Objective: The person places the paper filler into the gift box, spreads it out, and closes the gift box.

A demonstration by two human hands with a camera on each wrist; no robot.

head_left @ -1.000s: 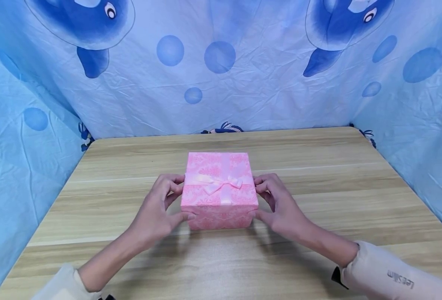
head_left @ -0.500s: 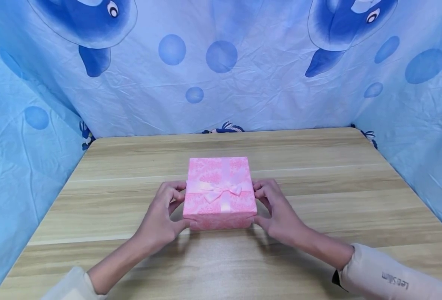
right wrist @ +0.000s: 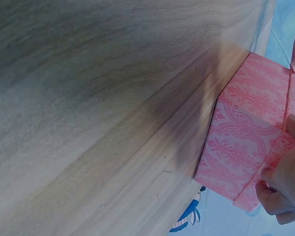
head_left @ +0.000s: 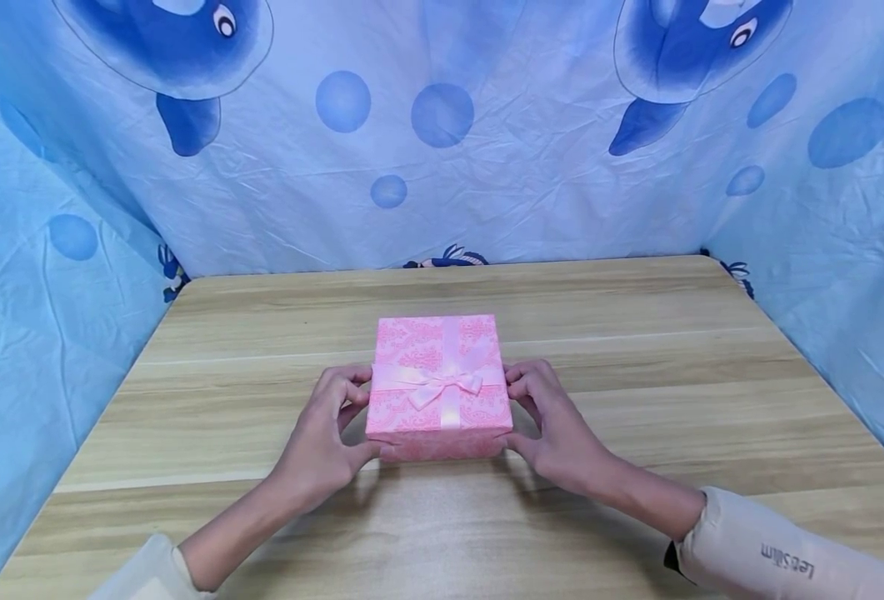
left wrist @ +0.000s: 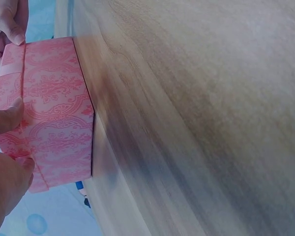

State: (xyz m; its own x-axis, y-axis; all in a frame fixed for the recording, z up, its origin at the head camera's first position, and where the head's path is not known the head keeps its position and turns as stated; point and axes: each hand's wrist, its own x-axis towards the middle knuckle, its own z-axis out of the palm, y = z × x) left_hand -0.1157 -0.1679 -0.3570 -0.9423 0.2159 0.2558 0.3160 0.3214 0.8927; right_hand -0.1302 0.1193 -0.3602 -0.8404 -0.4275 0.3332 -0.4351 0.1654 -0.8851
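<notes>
A square pink gift box [head_left: 439,383] with a damask print and a pale pink ribbon bow [head_left: 445,385] sits on the wooden table [head_left: 636,367], near its middle. My left hand [head_left: 322,437] grips the box's left side, thumb at the front corner and fingers curled on the lid edge. My right hand [head_left: 557,421] grips the right side the same way. The left wrist view shows the box [left wrist: 49,113] side-on with my left fingertips [left wrist: 7,120] on its lid. From the right wrist, the box [right wrist: 248,132] fills the right edge, with right fingers [right wrist: 280,191] on it.
Blue cloth printed with whales and bubbles [head_left: 442,142] hangs as walls behind and on both sides of the table. The table's back edge [head_left: 442,267] meets the cloth. Bare wood lies around the box on all sides.
The box has come down from slightly raised to resting on the table, a little nearer me. Both hands kept their grip on its sides.
</notes>
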